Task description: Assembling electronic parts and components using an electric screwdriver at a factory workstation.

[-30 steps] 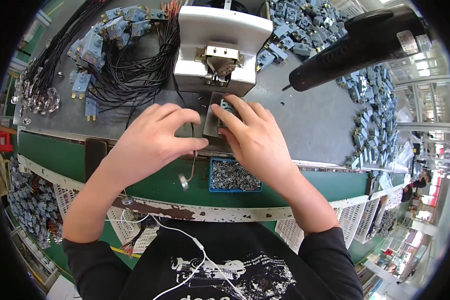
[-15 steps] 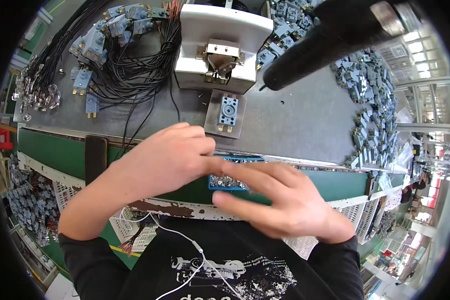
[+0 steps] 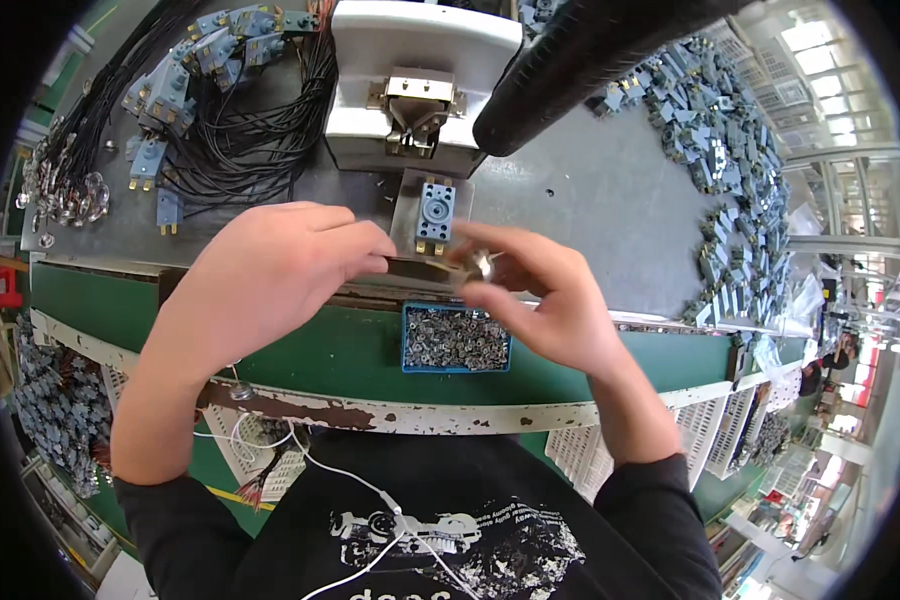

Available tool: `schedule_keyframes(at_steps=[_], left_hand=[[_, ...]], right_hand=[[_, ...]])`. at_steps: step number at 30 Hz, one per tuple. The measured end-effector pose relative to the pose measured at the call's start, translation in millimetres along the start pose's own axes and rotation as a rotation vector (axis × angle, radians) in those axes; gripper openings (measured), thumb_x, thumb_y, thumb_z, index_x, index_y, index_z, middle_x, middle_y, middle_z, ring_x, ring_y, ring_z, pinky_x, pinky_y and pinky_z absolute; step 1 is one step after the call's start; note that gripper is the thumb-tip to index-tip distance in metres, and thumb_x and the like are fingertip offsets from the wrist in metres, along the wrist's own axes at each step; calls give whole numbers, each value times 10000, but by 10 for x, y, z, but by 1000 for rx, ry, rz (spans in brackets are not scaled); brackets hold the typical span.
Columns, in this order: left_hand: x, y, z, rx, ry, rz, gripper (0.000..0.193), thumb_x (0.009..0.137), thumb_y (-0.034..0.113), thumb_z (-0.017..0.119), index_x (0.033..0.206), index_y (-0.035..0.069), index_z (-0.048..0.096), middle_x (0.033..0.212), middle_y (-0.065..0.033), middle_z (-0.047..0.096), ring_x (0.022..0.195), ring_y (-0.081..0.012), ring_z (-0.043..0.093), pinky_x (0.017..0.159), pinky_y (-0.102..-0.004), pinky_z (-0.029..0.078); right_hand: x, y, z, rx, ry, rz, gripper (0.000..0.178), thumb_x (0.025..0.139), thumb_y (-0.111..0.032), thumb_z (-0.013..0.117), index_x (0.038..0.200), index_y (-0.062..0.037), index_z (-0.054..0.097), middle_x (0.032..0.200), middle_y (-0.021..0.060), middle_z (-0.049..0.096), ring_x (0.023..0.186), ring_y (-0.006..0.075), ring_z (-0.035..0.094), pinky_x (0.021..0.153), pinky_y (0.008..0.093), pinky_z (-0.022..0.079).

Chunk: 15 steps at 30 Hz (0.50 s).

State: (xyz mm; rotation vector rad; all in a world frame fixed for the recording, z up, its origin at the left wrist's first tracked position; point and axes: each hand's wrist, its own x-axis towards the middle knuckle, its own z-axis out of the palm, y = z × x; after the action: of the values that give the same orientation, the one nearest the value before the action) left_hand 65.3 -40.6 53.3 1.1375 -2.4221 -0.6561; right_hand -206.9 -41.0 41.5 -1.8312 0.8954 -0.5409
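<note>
My right hand (image 3: 545, 295) is closed, thumb and fingers pinching a small shiny metal part (image 3: 478, 266) that motion blurs. It hovers just right of and nearer than a grey-blue switch block (image 3: 435, 212) with brass terminals, which lies on a small metal plate (image 3: 407, 205) under the press (image 3: 420, 95). My left hand (image 3: 290, 255) is bent with its fingertips together, left of the block; what they hold is hidden. Below its wrist hangs a small round metal piece (image 3: 241, 391). A blue tray (image 3: 404, 345) of small metal hardware lies between and nearer than my hands.
Black wires (image 3: 260, 135) with grey switch blocks (image 3: 170, 95) lie at the back left. Loose switch blocks (image 3: 720, 170) are heaped along the right. A thick black tube (image 3: 580, 70) slants above the bench. The worn white bench edge (image 3: 490, 420) runs before me.
My hands have moved apart and up, uncovering the blue tray. The shiny metal part now shows in my right hand, close to the switch block. The view has shifted slightly.
</note>
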Motion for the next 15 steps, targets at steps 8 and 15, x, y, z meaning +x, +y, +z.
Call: schedule_keyframes(at_steps=[8,15], left_hand=[[39,134,203,-324,183,-27,204,874,21,730,1074,60,749,837,-70,669,762,-254,656,667,-342,508],[37,100,27,104,140,179,190,759,74,775,920,131,692,831,-28,629,747,-247,592,665,-374,451]], right_hand=[[-35,11,417,225,548,-124,300,1062,-64,565,1324,82,559,1215,188,690,1066,233,701,959,344,553],[88,-8,29,602,-66,277,248,1084,-134,518,1207,28,658,959,60,701,910,107,654,790,270,523]])
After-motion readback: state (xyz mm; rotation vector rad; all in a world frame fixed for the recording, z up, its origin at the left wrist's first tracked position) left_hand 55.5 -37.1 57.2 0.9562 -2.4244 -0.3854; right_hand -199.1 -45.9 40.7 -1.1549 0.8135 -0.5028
